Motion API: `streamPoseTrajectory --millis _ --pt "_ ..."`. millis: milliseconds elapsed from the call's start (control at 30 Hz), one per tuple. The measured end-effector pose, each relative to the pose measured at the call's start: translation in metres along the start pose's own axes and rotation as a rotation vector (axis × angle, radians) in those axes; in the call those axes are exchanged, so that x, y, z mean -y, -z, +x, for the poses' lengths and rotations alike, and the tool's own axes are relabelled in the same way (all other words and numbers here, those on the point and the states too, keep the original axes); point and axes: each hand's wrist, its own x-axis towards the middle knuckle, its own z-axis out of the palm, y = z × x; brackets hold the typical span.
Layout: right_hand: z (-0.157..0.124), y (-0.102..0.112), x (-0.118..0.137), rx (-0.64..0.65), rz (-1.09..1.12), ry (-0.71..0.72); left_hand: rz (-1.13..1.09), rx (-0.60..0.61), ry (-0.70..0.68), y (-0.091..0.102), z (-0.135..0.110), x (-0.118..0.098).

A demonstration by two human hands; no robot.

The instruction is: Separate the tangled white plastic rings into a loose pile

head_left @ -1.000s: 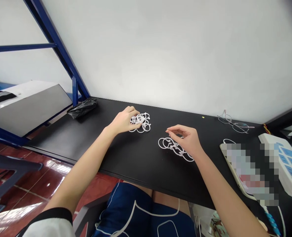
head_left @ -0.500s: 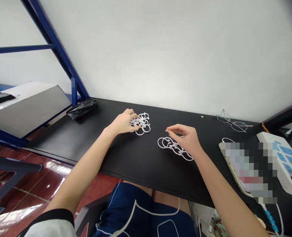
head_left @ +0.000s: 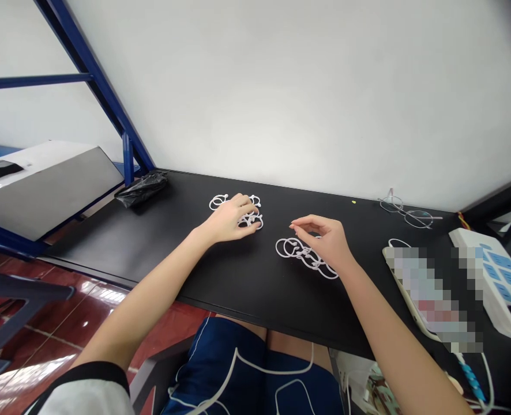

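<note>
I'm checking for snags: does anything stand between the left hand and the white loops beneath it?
Nothing visible does: the left hand curves over part of the white loops on the black tabletop, with no other object between. Whether they touch is unclear.

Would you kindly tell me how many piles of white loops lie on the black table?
2: left pile, partly behind the left hand; right pile, partly behind the right hand. The hands may hide more.

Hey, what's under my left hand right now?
Beneath your left hand, white looped pieces lie on the black table. Loops show to its left and right. Whatever is directly below your palm is covered, so I can't tell how many pieces are hidden there.
</note>
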Motion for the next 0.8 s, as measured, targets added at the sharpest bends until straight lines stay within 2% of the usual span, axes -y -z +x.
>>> streamPoseTrajectory --millis 133,267,367,567,800 --pt "0.001 0.0 -0.001 -0.006 -0.015 -0.006 -0.073 0.071 -0.123 -0.01 0.002 -0.023" --pt "0.003 0.004 -0.005 0.007 -0.117 -0.072 -0.129 0.127 -0.173 -0.019 0.001 -0.035" --pt "0.005 0.01 -0.009 0.062 -0.182 -0.142 -0.15 0.155 -0.191 -0.022 0.0 -0.037" --pt "0.005 0.011 -0.011 0.202 -0.163 -0.202 -0.178 0.187 -0.222 -0.029 -0.001 -0.037" --pt "0.003 0.007 -0.011 0.251 -0.187 -0.246 -0.182 0.211 -0.232 -0.034 -0.001 -0.038"
